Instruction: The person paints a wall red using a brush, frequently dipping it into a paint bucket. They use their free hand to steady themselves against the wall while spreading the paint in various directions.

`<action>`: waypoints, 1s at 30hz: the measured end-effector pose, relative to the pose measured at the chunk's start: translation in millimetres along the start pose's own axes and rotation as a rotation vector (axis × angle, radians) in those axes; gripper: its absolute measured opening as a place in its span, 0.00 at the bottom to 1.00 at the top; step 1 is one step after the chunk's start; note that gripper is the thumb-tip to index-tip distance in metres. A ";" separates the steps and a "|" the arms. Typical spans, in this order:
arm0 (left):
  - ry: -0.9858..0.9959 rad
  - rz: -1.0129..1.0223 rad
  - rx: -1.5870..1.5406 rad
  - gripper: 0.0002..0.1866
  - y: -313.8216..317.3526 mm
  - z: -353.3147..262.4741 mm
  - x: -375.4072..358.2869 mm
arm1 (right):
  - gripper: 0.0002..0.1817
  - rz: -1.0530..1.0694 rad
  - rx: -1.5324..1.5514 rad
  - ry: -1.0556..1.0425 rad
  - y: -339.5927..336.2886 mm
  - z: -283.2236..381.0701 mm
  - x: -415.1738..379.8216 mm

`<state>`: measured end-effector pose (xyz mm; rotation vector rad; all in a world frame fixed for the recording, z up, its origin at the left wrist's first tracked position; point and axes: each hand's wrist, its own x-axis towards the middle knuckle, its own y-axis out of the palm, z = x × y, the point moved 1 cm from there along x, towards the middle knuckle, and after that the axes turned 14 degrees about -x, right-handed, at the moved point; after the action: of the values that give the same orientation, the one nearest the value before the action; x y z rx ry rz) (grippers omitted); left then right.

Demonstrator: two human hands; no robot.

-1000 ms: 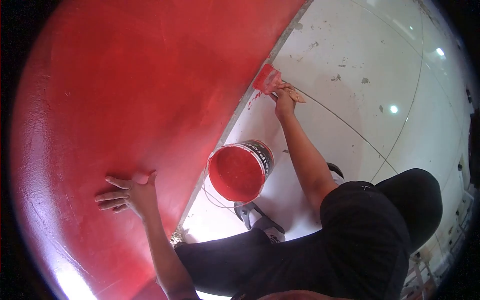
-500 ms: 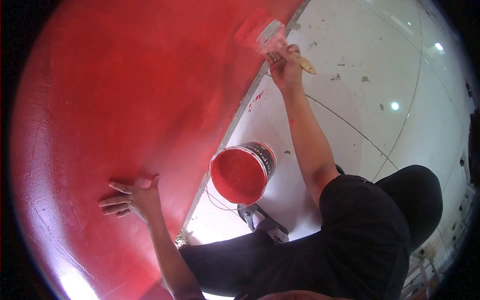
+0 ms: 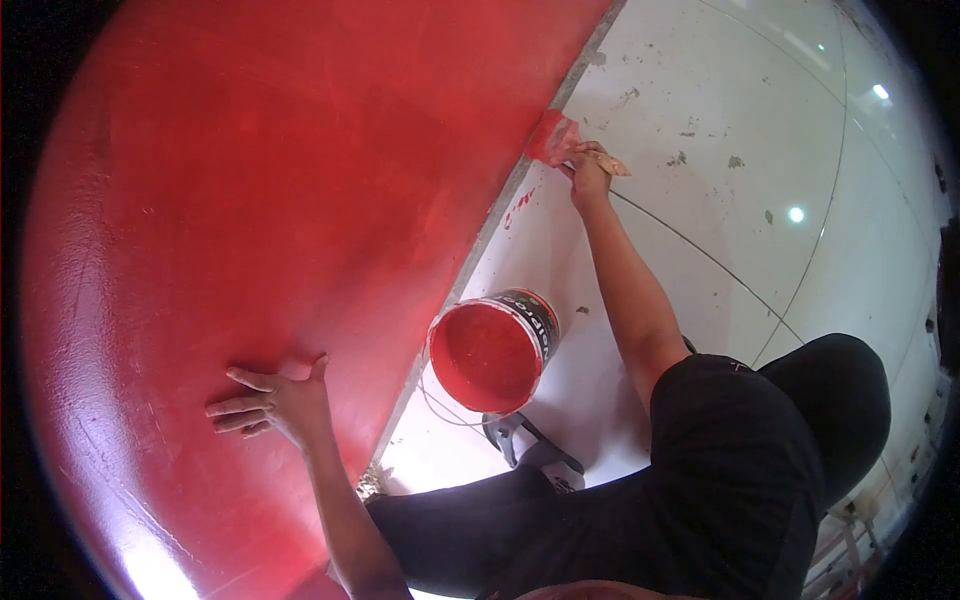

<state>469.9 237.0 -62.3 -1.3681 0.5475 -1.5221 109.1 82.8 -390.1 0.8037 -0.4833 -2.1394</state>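
My right hand [image 3: 588, 180] is closed around the wooden handle of a wide paintbrush [image 3: 556, 138]. The brush's red-coated bristles are at the edge of the red-painted wall [image 3: 300, 200], over the grey strip [image 3: 490, 225] that borders the floor. My left hand [image 3: 285, 402] has its fingers spread and lies against the red wall, lower down. Between my arms, a round bucket [image 3: 545, 318] with a dark printed label stands on the floor beside the strip, with red paint [image 3: 486, 356] inside. Its thin wire handle [image 3: 445, 410] hangs down at the side.
White floor tiles [image 3: 720, 90] with dark joints and grey specks spread out on the right. Small red paint marks [image 3: 518, 208] dot the tile near the strip. A sandalled foot [image 3: 530, 445] is just below the bucket. My bent knee [image 3: 830, 410] is at the right.
The brush in my right hand has moved down and slightly right, from the red surface to the grey edge. My left hand stays spread in place; the view has shifted slightly.
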 end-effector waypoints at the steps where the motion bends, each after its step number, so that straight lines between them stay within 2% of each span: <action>1: -0.001 -0.007 0.003 0.77 -0.8 -0.8 1.0 | 0.13 0.013 -0.026 0.024 6.9 -1.8 0.1; 4: -0.001 -0.008 0.004 0.78 3.4 1.6 0.3 | 0.13 0.022 0.045 0.004 38.6 5.7 -1.8; 6: 0.002 0.012 0.008 0.78 8.4 10.6 -2.9 | 0.12 0.166 0.232 -0.001 50.8 37.5 -7.8; 10: -0.010 0.028 0.019 0.78 14.3 12.6 -3.6 | 0.15 0.633 0.441 -0.275 105.0 130.0 -35.8; 12: -0.028 0.006 0.025 0.78 8.1 14.3 0.1 | 0.15 0.650 0.474 -0.294 142.3 172.5 -69.1; 14: -0.047 -0.025 0.032 0.79 1.9 9.2 0.0 | 0.15 0.671 0.517 -0.318 164.4 181.4 -97.3; 16: -0.061 -0.051 0.037 0.79 -1.9 7.5 3.1 | 0.14 0.578 0.419 -0.295 173.4 168.1 -109.5; 18: -0.073 -0.049 0.037 0.79 -3.1 8.8 3.9 | 0.12 0.493 0.448 -0.211 163.5 121.0 -105.6; 21: -0.107 -0.034 0.040 0.78 -1.7 8.2 3.5 | 0.09 0.377 0.351 -0.068 106.0 55.4 -93.4; 23: -0.141 -0.038 0.042 0.78 -1.7 11.8 3.5 | 0.13 0.241 0.152 0.025 57.3 9.0 -79.1; 25: -0.115 -0.008 0.010 0.79 -0.7 15.4 3.5 | 0.09 0.016 -0.075 0.123 23.3 -13.4 -79.2; 28: -0.063 -0.047 0.008 0.78 -0.8 20.6 3.4 | 0.10 0.070 -0.069 0.071 33.3 -1.4 -99.8; 30: -0.062 -0.040 0.016 0.77 -0.2 25.7 3.7 | 0.08 0.251 0.085 0.014 79.7 27.4 -130.6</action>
<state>494.0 240.8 -53.5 -1.4170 0.4713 -1.5075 197.8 137.4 -274.7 0.7616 -0.6370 -1.8915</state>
